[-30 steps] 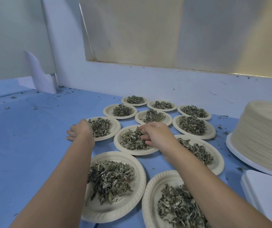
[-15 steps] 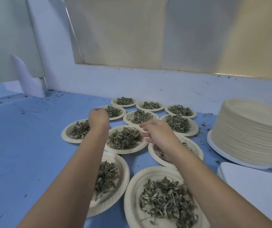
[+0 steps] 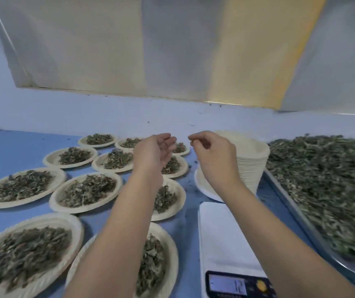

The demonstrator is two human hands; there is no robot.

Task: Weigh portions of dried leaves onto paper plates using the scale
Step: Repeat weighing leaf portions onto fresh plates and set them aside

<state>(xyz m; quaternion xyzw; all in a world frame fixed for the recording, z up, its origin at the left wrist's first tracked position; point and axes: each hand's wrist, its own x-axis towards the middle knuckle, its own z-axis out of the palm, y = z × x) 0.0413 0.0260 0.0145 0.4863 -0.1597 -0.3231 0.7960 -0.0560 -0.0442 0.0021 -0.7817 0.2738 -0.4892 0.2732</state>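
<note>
Both hands are raised above the table, beyond the far end of the scale point(image 3: 226, 233), with a narrow gap between them. The left hand point(image 3: 154, 152) is slack, palm turned inward and up, fingers relaxed and holding nothing; it hovers beyond the scale's far left corner, over the filled plates. The right hand point(image 3: 214, 157) hangs beyond the scale's far end, its fingers loosely curled and the forefinger tip near the thumb. Whether a scrap is pinched there cannot be told.

The scale lies on the blue table point(image 3: 11, 147) under the right forearm, with its lit display point(image 3: 228, 284) at the near end. Just beyond the scale stands a tall stack of paper plates point(image 3: 252, 155) on a white dish point(image 3: 204, 187). To the scale's right, a metal tray point(image 3: 288, 201) holds a heap of loose dried leaves point(image 3: 327, 186), blurred in this view. To the scale's left, eleven paper plates point(image 3: 53, 198) are set out in rows running from near to far, each bearing a portion of leaves point(image 3: 86, 190); both forearms partly cover those nearest the scale. Leaf crumbs dot the table around the stack. A pale wall point(image 3: 107, 112) stands behind everything.
</note>
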